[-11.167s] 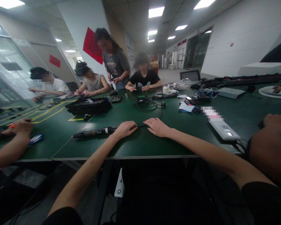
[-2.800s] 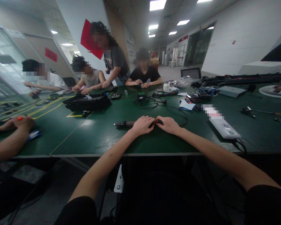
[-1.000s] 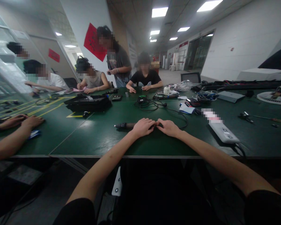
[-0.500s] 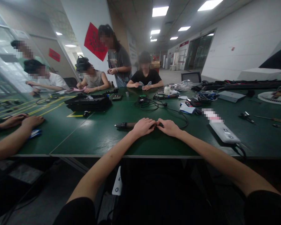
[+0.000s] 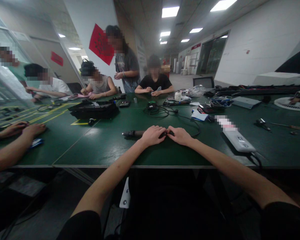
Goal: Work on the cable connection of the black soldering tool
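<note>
An electric screwdriver [image 5: 133,133] lies nearly level over the green table, its tip pointing left. Wrapped round the rear part of its body is my left hand [image 5: 153,136], closed. My right hand [image 5: 180,136] is closed at the tool's tail end, its fingertips pinching a small dark cable plug [image 5: 168,132]; the fingers cover most of it, and I cannot tell how far it sits in the tool. From behind the right hand a black cable [image 5: 198,126] curves up to a loose coil [image 5: 160,111] on the table.
Right of my hands lies a white power unit [image 5: 238,140] with a cord. A black tray [image 5: 93,110] stands at the left. A blue-and-white packet [image 5: 199,115], wires and a small metal part [image 5: 262,124] lie at the right. A neighbour's hands [image 5: 27,128] rest at the far left.
My hands and the screwdriver stay almost in place. A person at the far left has leaned further left, and the person opposite has moved their hands slightly.
</note>
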`<action>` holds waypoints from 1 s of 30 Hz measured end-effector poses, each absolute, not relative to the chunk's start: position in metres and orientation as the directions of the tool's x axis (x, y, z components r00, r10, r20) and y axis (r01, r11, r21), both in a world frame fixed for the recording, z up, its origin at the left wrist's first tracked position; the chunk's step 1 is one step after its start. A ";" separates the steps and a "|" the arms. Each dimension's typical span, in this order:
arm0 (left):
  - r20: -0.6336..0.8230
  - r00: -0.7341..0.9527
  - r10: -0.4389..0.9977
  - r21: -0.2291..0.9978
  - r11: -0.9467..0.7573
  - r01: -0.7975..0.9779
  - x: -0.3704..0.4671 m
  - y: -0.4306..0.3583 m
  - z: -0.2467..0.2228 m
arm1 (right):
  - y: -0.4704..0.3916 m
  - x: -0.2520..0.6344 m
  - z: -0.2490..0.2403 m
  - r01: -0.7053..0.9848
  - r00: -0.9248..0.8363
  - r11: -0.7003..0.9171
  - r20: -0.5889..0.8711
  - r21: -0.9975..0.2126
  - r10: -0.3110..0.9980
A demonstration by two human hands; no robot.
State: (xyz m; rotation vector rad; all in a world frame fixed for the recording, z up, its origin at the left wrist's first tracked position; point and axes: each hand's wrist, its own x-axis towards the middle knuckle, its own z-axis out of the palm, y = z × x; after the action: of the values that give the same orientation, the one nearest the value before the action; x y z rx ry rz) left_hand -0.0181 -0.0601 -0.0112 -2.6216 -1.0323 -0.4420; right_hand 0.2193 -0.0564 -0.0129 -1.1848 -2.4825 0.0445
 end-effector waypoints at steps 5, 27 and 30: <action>0.364 0.687 0.630 -0.155 -0.686 0.711 -0.018 -0.059 -0.011 | -0.057 0.220 -0.011 0.732 -0.580 0.650 0.315 -0.204 0.751; 0.381 0.688 0.617 -0.161 -0.689 0.707 -0.018 -0.058 -0.014 | -0.058 0.219 -0.012 0.745 -0.565 0.638 0.323 -0.194 0.759; 0.375 0.704 0.603 -0.169 -0.702 0.691 -0.018 -0.059 -0.013 | -0.057 0.219 -0.013 0.737 -0.569 0.645 0.327 -0.205 0.754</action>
State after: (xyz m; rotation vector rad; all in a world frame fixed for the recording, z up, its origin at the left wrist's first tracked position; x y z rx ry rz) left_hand -0.0176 -0.0590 -0.0129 -2.6162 -1.0206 -0.4224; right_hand 0.2191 -0.0569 -0.0129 -1.1797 -2.4814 0.0635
